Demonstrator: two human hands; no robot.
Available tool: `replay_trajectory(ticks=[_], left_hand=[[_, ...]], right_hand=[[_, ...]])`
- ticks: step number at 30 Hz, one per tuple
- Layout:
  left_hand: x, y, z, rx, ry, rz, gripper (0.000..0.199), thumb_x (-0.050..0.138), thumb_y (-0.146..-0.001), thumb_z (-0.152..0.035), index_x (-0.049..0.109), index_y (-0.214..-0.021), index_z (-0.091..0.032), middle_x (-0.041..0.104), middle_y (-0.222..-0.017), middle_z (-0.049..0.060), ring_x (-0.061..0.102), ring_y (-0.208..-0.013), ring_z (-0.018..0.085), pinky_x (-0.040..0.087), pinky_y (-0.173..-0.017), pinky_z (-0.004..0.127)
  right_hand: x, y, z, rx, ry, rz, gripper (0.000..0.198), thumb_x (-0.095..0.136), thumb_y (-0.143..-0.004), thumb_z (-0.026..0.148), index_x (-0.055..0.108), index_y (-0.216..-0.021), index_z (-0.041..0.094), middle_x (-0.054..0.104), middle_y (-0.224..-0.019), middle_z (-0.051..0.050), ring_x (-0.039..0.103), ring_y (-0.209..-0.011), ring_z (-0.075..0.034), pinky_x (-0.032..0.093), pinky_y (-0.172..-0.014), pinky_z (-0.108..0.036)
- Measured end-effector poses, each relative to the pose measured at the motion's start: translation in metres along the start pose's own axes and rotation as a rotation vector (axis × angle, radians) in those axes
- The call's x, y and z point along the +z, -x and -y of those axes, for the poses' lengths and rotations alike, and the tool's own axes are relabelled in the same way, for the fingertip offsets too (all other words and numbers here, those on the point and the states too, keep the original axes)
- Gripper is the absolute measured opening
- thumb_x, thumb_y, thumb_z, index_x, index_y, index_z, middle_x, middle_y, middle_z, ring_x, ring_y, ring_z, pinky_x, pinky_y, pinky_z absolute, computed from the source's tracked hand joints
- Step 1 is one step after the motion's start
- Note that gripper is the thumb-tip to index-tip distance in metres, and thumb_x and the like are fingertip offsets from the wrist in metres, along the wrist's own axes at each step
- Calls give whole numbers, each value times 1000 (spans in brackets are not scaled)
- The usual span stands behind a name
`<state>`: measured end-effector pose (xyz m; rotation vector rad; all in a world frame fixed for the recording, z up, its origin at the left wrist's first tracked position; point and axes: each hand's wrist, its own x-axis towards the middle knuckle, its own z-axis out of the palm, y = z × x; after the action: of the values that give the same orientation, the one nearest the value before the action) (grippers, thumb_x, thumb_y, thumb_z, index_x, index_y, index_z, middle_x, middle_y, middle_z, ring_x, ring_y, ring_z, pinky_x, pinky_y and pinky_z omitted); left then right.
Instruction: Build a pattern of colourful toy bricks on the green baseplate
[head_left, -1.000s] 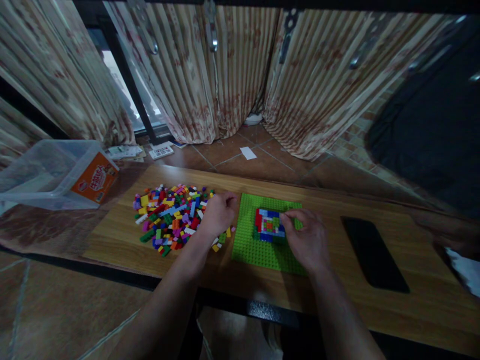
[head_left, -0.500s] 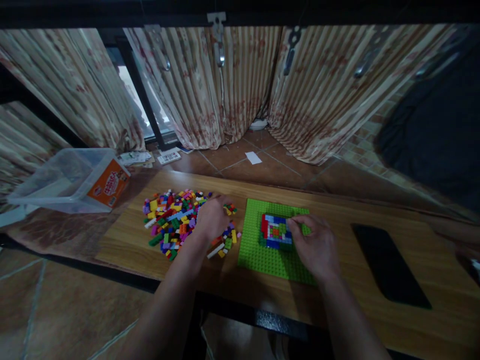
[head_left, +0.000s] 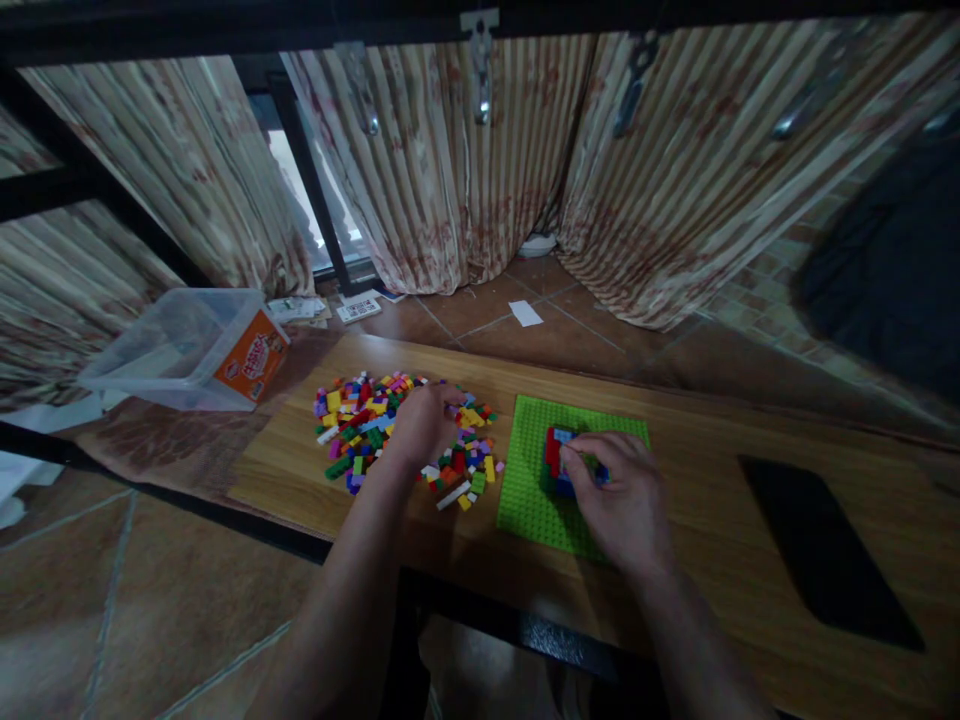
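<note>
My left hand (head_left: pixel 426 425) is over the pile of small coloured building bricks (head_left: pixel 375 425), its fingers partly stretched out among the bricks at the right side. No brick shows in it. My right hand (head_left: pixel 622 495) is closed in a pinch above a small block of stacked bricks (head_left: pixel 555 445), red at the left and blue around. The fingertips are at its top; whatever they pinch is too small or hidden to make out. Under the stacked bricks lies a green studded baseplate (head_left: pixel 525 510). The hand covers much of the stack and the plate's right part.
On the right of the wooden table (head_left: pixel 690 560) lies a flat black slab (head_left: pixel 825 550). A clear plastic bin (head_left: pixel 172 370) with an orange label stands at the left end. Beyond the table are papers (head_left: pixel 360 308) on the tiled floor and striped curtains (head_left: pixel 480 190).
The view has swung slightly left, shifting everything to the right. My right hand has moved leftward over the stacked bricks, covering more of them. My left hand stays at the pile.
</note>
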<state>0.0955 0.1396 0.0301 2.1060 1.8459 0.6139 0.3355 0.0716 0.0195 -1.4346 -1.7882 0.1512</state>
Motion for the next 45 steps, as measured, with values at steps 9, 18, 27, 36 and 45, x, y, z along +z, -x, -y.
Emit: replay_trajectory(ticks=[9,18,27,36,45], left_hand=[[5,4,-5,189,-126,54,35,55,-73,-11,72,-102,-19,70,-108,10,56,-112,26,39,-103,41],[7,9,-12,187,-133,50,16,56,-78,-14,71,-77,-19,69,-88,8,57,-100,24,39,-98,39],[2,13,-26,90,706,296,15,55,-82,-20,68,-79,-14,62,-71,-1,55,-64,11,43,-61,21],[18,23,-52,76,936,367,7,64,-76,-16,67,-81,-13,64,-69,1,57,-63,10,46,-62,21],[30,34,-60,67,685,129,10,57,-79,-18,66,-77,-16,69,-72,2,62,-67,13,47,-63,22]], right_hand=[[14,-1,8,0,-54,14,16,57,-88,32,68,-79,24,71,-85,-3,60,-86,-21,44,-82,-39],[14,1,-1,-28,-64,-3,20,57,-87,40,68,-79,25,71,-84,-3,62,-84,-23,45,-81,-40],[19,2,13,144,-214,8,23,57,-87,41,70,-92,23,72,-94,-6,63,-91,-23,48,-84,-40],[28,0,28,397,-595,36,23,61,-83,40,70,-94,21,73,-89,-4,67,-79,-19,53,-72,-33],[37,5,25,422,-474,-26,21,60,-83,37,70,-92,20,72,-88,-6,66,-74,-19,54,-70,-34]])
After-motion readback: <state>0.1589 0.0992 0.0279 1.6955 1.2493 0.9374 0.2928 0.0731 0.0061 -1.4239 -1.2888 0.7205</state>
